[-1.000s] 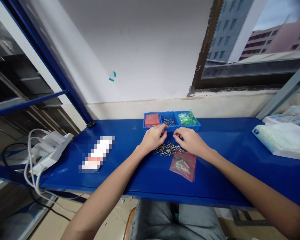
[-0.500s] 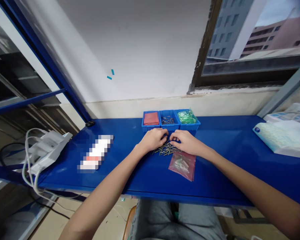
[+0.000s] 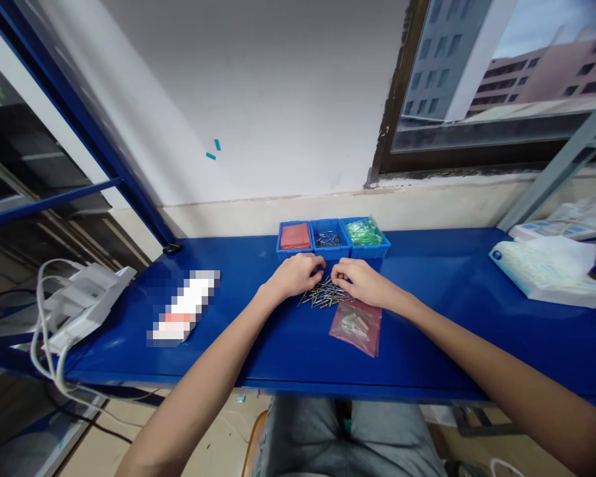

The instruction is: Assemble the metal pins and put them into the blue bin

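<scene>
A loose pile of thin metal pieces, screw-like with silvery and brassy glints (image 3: 325,295), lies on the blue table between my hands. My left hand (image 3: 298,274) bends over the pile's left side, fingers curled in. From the right, my right hand (image 3: 360,279) reaches over the pile with its fingertips drawn together. Whatever either hand pinches is too small to make out. Just below the right hand lies a pink clear bag (image 3: 356,329) with small pale pieces inside, its upper edge partly under the hand.
Behind my hands stand three joined blue bins: one with pink bags (image 3: 295,236), one with metal pieces (image 3: 327,239), one with green packets (image 3: 365,232). A power strip (image 3: 92,298) with cables is at left, a blurred-out flat item (image 3: 189,305) nearby, a tissue pack (image 3: 546,273) at right.
The view has shifted slightly, so everything sits a little further left. Both hands stay over the metal pile, with only small finger movements.
</scene>
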Motion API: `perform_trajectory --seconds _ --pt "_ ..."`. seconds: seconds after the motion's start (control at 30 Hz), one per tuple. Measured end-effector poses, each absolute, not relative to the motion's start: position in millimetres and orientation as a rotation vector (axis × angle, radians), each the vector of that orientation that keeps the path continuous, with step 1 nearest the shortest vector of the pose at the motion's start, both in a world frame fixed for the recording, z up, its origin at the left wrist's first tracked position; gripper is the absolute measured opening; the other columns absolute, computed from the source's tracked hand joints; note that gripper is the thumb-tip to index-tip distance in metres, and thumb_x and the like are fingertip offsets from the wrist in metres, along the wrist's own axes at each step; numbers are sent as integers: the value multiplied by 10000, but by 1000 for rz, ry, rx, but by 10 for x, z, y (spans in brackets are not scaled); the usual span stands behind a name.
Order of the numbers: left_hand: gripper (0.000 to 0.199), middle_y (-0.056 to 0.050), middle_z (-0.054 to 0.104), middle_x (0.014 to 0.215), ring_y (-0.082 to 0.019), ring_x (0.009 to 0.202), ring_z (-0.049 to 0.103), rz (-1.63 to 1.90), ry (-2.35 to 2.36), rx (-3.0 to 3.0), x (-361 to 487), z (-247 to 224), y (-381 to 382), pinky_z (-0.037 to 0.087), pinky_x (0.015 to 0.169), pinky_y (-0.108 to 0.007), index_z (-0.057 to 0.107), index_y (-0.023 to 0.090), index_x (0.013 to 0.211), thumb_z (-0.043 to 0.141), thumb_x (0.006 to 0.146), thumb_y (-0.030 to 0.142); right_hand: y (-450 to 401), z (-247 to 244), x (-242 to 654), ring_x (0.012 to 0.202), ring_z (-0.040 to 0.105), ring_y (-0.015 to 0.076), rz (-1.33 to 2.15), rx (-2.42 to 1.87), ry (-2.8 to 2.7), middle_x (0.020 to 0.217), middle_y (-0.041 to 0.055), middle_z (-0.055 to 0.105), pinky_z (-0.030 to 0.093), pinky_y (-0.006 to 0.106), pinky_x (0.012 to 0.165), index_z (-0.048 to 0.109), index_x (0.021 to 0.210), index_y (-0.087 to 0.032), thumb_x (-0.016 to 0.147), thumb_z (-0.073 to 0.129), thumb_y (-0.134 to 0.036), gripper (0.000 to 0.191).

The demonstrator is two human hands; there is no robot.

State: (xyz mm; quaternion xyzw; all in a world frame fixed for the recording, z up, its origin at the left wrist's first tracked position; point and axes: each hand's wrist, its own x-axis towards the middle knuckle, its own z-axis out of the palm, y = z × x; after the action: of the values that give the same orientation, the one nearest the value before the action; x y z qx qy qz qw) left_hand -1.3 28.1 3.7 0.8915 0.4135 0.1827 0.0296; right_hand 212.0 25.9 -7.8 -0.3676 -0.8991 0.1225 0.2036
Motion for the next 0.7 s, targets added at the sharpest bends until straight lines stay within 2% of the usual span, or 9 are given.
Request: perform_trajectory --seconds 0.17,0.27,0.37,0.53,0.6,0.7 --pt "287 -80 670 1014 -206 888 667 557 1274 2784 10 38 248 535 780 -318 612 191 1127 375 973 142 233 -56 2114 734 523 149 338 -1006 -2521 824 31 566 359 273 713 583 781 -172 898 482 -39 204" --pt "325 -100 637 1128 -215 970 664 529 1256 2789 13 35 236 543 838 -342 571 183 1205 334 988 133 219 -26 2114 745 524 155 354 -1000 -2527 829 36 567 362 275 715 564 784 -172 913 466 -46 206" --pt "336 -107 624 1174 -225 1017 663 490 1261 2771 12 30 227 547 866 -360 557 188 1245 319 1008 172 230 -9 2129 764 525 159 345 -1005 -2529 838 38 570 364 277 726 555 787 -172 916 464 -49 200" --pt "410 -120 579 1360 -242 1181 610 576 1282 2709 32 30 225 504 989 -395 461 190 1401 299 1049 323 311 -39 2188 793 537 165 313 -1031 -2498 853 45 594 372 277 746 578 815 -166 910 471 -43 189" --pt "379 -111 640 1269 -247 1111 637 561 1276 2697 42 33 235 516 947 -384 547 179 1312 383 1024 363 339 -58 2206 783 539 165 312 -1040 -2486 836 39 597 371 275 734 597 828 -167 915 490 -61 174" --pt "265 -75 709 1042 -224 933 664 506 1211 2695 48 36 255 525 843 -343 657 180 1122 530 948 336 351 -72 2215 761 538 162 326 -1068 -2474 825 29 601 368 271 710 624 844 -172 916 532 -99 138"
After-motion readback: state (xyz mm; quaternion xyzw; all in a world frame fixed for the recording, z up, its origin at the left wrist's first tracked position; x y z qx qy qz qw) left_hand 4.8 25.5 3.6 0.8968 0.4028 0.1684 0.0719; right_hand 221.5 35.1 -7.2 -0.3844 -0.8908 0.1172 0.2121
